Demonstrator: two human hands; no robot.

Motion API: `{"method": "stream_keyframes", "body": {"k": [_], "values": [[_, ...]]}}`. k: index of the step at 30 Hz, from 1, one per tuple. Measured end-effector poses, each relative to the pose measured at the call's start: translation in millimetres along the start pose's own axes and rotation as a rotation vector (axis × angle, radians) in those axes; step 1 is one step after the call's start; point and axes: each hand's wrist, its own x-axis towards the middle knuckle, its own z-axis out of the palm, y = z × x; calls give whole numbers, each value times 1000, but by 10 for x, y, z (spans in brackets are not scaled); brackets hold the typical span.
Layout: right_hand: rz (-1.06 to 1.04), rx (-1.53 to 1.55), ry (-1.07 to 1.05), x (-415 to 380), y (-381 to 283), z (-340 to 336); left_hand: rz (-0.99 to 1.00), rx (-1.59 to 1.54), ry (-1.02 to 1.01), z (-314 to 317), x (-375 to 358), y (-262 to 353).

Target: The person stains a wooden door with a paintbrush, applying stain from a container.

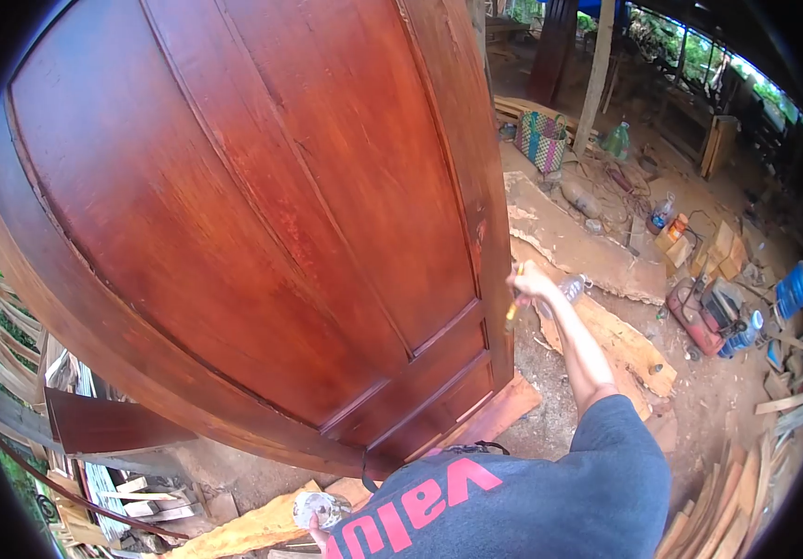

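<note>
A large reddish-brown wooden door (pixel 327 233) with long panels stands upright before me, its surface glossy. My right hand (pixel 534 279) is stretched out at the door's right edge, fingers closed around a paintbrush (pixel 511 315) with yellow on it. The brush hangs close beside that edge, its bristles hard to make out. Low in front of my body, my left hand (pixel 319 535) grips a whitish, stained cup (pixel 319 509) from below. Much of this hand is cut off by my shirt.
A wood plank (pixel 606 345) and rough slabs lie on the dirt floor at right. Beyond are a red air compressor (pixel 695 312), blue water jugs (pixel 796 289) and a woven bag (pixel 541 140). Scrap wood (pixel 155 503) litters the lower left; stacked boards (pixel 723 503) fill the lower right.
</note>
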Motion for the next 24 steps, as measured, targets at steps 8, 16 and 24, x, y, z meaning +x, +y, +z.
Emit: {"method": "stream_keyframes", "body": {"k": [8, 16, 24], "values": [[-1331, 839, 689, -942, -2101, -922, -55, 90, 25, -71, -177, 117], [-250, -34, 631, -288, 329, 179, -3, 77, 37, -60, -266, 228], [-615, 603, 766, -459, -486, -128, 25, 95, 31, 61, -238, 381]]}}
